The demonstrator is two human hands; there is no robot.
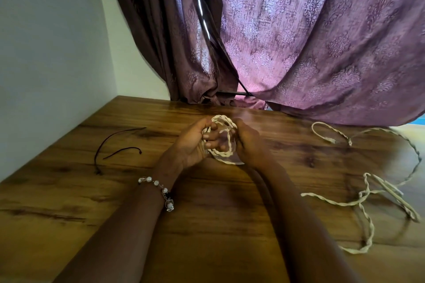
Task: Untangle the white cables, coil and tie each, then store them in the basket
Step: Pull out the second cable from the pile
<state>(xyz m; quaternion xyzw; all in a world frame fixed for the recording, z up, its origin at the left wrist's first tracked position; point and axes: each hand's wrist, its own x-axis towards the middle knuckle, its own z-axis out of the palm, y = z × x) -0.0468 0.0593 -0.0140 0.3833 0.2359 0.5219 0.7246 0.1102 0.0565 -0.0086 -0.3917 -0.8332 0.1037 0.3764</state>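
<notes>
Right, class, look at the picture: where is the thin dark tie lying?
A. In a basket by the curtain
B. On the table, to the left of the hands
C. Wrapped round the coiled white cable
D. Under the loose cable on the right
B: the dark tie lies loose on the wooden table, left of the left hand and right hand, which hold the coiled white cable between them.

Purple curtains, wooden table

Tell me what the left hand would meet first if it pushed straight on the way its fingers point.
The left hand already holds the coil; its fingers point right, so the right hand just past it probably comes next, though depth is unclear.
</notes>
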